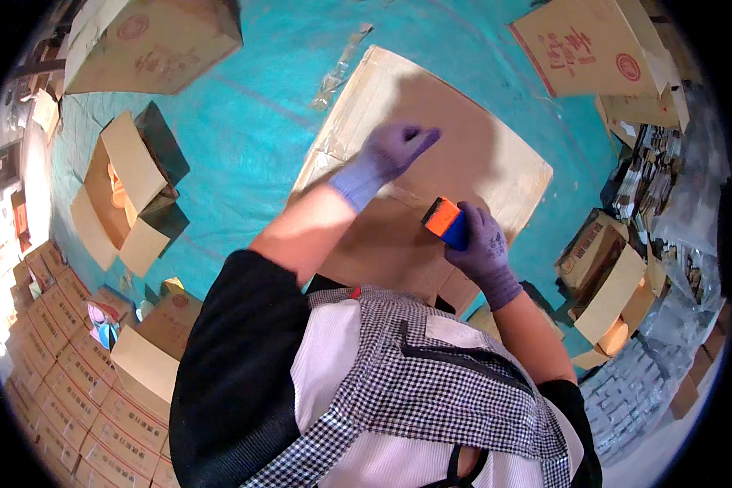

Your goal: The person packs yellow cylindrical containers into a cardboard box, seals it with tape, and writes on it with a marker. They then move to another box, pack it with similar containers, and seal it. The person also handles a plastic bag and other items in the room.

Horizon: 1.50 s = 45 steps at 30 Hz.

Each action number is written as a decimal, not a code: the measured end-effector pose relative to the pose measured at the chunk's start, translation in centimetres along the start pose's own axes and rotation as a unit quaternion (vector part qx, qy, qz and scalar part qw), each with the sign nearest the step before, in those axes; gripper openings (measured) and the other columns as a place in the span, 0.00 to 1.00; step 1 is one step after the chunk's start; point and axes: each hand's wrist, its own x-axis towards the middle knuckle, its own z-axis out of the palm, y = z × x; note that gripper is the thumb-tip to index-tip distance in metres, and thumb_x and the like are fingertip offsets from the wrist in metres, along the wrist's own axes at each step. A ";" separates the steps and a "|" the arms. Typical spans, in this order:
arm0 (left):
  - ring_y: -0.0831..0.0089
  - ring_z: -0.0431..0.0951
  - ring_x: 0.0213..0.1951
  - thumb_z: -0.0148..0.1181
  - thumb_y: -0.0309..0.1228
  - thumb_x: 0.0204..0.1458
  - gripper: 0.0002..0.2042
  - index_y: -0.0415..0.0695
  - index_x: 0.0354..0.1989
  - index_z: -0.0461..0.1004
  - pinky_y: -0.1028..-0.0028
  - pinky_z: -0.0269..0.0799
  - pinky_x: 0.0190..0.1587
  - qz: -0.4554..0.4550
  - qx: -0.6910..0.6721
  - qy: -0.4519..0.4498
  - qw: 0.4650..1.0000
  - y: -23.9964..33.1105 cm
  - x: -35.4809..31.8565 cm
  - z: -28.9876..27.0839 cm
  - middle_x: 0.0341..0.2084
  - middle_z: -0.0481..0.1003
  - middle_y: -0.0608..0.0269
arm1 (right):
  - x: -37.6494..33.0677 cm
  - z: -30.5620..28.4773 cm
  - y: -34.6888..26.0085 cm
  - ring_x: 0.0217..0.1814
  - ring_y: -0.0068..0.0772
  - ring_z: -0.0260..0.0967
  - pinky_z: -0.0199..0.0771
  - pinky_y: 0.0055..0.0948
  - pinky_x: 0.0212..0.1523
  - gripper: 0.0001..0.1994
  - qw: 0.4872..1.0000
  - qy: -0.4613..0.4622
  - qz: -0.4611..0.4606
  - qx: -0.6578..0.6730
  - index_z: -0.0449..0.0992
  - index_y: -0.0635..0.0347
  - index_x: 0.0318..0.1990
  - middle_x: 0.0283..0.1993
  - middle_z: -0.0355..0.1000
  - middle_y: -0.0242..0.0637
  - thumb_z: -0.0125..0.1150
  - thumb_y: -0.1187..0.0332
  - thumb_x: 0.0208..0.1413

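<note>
Both my hands wear purple knitted gloves and are above a large closed cardboard carton (431, 122) in front of me. My left hand (390, 150) hovers over the carton's middle, fingers curled and fingertips pinched toward the right; anything between them is too small to make out. Nearer me and to the right, my right hand (481, 244) is wrapped round an orange-and-blue block (443, 218) with a dark edge at its far end. The block's exact kind does not show. Shadows of my arms fall across the carton top.
Open cartons with orange things inside stand at left (142, 171) and right (614, 301). Larger printed cartons (154, 45) stand at the far corners. Crumpled clear tape (342, 73) lies on the green floor sheet (260, 106). Stacked boxes (81, 390) fill the lower left.
</note>
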 end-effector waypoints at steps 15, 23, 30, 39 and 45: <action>0.74 0.77 0.40 0.60 0.46 0.54 0.20 0.41 0.43 0.79 0.72 0.71 0.46 -0.131 -0.422 0.022 0.897 -3.9 -8.0 10.5 0.37 0.79 0.62 | 0.1 0.1 -0.9 0.45 0.52 0.69 0.72 0.45 0.46 0.40 0.996 0.008 -0.073 -0.042 0.62 0.66 0.59 0.42 0.69 0.48 0.69 0.66 0.33; 0.53 0.74 0.37 0.60 0.38 0.48 0.09 0.47 0.24 0.78 0.55 0.68 0.41 0.080 0.123 0.390 0.909 -11.8 -7.6 -2.3 0.25 0.75 0.54 | 5.5 -0.6 -8.9 0.44 0.53 0.71 0.73 0.45 0.46 0.44 0.988 -0.102 -0.073 -0.091 0.54 0.52 0.69 0.43 0.69 0.50 0.67 0.63 0.40; 0.52 0.74 0.34 0.55 0.47 0.55 0.20 0.44 0.20 0.76 0.57 0.67 0.37 -0.031 0.229 0.397 0.888 -20.5 -8.3 -14.2 0.25 0.74 0.50 | 10.7 2.8 -15.4 0.38 0.51 0.74 0.75 0.44 0.40 0.41 0.980 -0.108 -0.102 -0.135 0.56 0.50 0.69 0.40 0.70 0.49 0.65 0.55 0.44; 0.54 0.77 0.48 0.54 0.52 0.52 0.24 0.48 0.48 0.78 0.58 0.70 0.51 -0.217 0.174 0.142 0.950 -23.9 -2.0 -6.2 0.43 0.78 0.52 | 11.5 3.7 -16.2 0.35 0.51 0.74 0.75 0.45 0.37 0.38 0.980 -0.089 -0.093 -0.151 0.60 0.54 0.66 0.38 0.70 0.49 0.63 0.56 0.46; 0.54 0.75 0.52 0.54 0.48 0.51 0.22 0.45 0.46 0.79 0.57 0.69 0.54 -0.323 0.313 0.047 0.892 -23.4 -4.1 -6.7 0.46 0.77 0.49 | 11.4 2.9 -15.4 0.36 0.50 0.73 0.74 0.45 0.38 0.36 0.983 -0.097 -0.104 -0.120 0.61 0.49 0.65 0.38 0.70 0.47 0.63 0.57 0.46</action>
